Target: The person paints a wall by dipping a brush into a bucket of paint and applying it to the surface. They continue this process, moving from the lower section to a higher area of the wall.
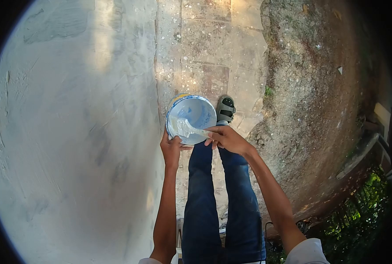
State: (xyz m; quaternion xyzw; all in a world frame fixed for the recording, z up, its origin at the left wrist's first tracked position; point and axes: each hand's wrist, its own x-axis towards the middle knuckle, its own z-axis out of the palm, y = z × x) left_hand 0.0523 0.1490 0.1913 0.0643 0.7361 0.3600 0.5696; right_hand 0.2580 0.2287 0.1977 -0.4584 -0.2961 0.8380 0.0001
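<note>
A paint bucket [203, 110], blue and yellow around its outside and pale inside, is held before me over the paving. My left hand [171, 148] grips it at the lower left, thumb near the rim and fingers wrapped beneath. Between the fingers of my right hand [227, 138] is the handle of a wide paintbrush [184, 127]. The brush crosses the bucket's mouth from the right rim, its head coated in white. White smears and patches of blue show on the bucket's inner wall.
On the left a large wall [72, 145] carries streaky whitish coating. Splattered paving [205, 48] runs alongside it, with rough earth [306, 97] to the right. My shod foot [225, 110] stands just beyond the bucket. Greenery [359, 207] and pale boards [382, 119] lie at lower right.
</note>
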